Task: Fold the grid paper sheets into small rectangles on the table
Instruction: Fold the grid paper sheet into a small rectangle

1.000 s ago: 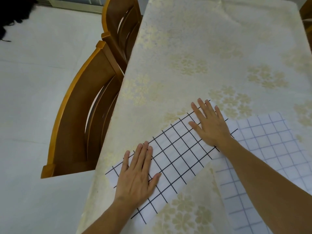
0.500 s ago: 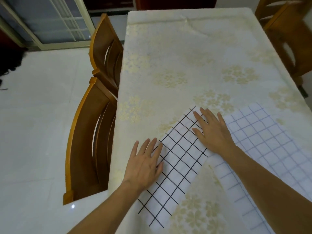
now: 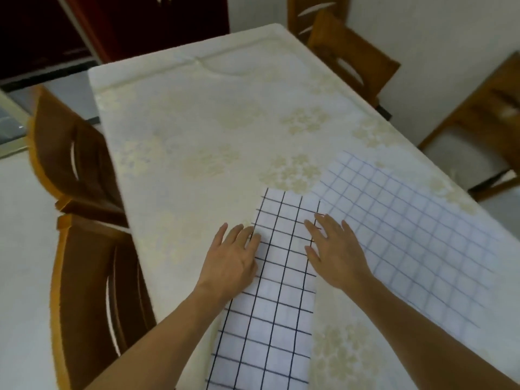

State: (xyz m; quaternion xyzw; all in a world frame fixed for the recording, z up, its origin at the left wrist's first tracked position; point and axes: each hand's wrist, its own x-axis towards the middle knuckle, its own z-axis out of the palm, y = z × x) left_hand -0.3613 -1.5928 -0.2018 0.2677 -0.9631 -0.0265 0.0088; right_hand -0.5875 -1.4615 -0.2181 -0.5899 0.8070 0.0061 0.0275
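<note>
From the head view, my left hand (image 3: 233,256) and right hand (image 3: 334,253) lie flat, fingers straight, well apart, on either long edge of the bold-lined grid paper strip (image 3: 277,291). The strip runs from the near edge of the surface (image 3: 197,122) away from me, its far right corner overlapping the faint-lined grid sheet (image 3: 416,226). I judge I'm pressing a lengthwise fold flat; the strip is narrow but long. Next I'd need to lift one short end and bring it squarely over the other.
</note>
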